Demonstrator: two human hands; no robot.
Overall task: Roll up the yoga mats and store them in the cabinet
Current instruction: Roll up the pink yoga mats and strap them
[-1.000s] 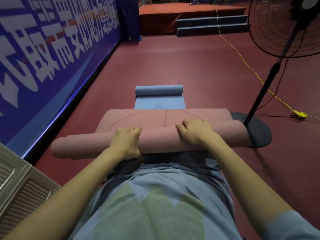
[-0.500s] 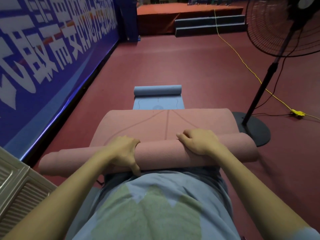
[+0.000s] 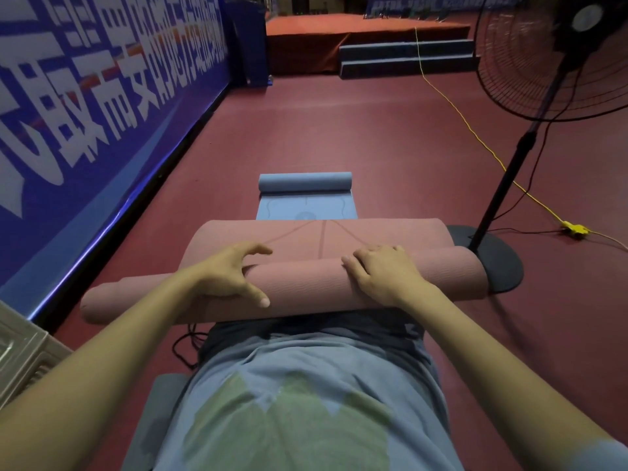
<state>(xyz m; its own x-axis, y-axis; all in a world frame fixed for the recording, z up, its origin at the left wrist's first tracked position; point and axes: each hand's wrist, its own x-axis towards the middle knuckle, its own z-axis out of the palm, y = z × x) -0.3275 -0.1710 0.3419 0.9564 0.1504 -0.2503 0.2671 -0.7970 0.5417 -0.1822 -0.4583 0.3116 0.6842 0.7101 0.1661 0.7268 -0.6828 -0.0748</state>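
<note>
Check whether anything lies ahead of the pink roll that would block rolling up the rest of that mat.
Nothing visible does. Both the left hand and right hand are on the pink roll; its unrolled stretch is bare. The blue mat starts beyond its far edge; the fan base sits off right.

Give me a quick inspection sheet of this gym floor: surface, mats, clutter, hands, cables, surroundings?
Surface: dark red floor.
Job's things: pink mat partly rolled; blue mat beyond it, partly rolled from its far end.
Clutter: nothing seen.
Hands: left hand straddles the pink roll, fingers spread; right hand rests on top of it.
Cables: yellow cord runs to a yellow plug; black cable near the person.
Surroundings: blue banner, standing fan, red stage.
</note>
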